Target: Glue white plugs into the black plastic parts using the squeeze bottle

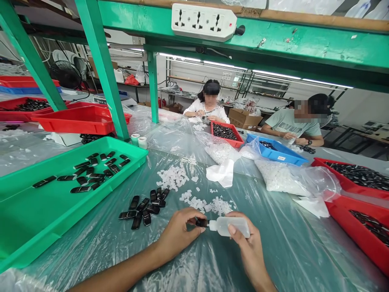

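My left hand (179,233) pinches a small glossy black piece (201,222) between thumb and fingers. My right hand (247,243) grips a small translucent squeeze bottle (229,226), lying sideways with its nozzle touching that black piece. Just left of my hands lies a cluster of several similar black pieces (146,207) on the plastic-covered table. Small white bits (197,200) are scattered in loose heaps beyond my hands.
A green tray (36,211) with several black pieces sits at left. Red trays (358,227) of black parts stand at right, a clear bag of white bits (282,178) behind. Two other people work across the table by a red tray (226,134) and a blue tray (279,152).
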Available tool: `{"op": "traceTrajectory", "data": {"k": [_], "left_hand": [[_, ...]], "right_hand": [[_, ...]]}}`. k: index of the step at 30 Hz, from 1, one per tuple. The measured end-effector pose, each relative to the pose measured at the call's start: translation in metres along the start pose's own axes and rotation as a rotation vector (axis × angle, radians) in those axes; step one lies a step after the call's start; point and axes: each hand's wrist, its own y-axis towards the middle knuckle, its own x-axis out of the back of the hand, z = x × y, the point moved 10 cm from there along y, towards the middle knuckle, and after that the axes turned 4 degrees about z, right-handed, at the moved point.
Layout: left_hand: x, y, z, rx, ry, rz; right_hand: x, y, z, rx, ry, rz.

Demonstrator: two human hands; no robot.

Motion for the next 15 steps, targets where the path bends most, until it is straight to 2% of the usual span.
{"op": "traceTrajectory", "data": {"k": [7,15], "left_hand": [[-0.001,-0.001,-0.003,-0.002,0.011,0.018],[0.000,-0.001,0.001,0.015,0.045,0.019]], "right_hand": [[0.002,-0.003,0.020,0.092,-0.151,-0.060],[0.000,-0.004,0.016,0.075,-0.160,-0.020]]}}
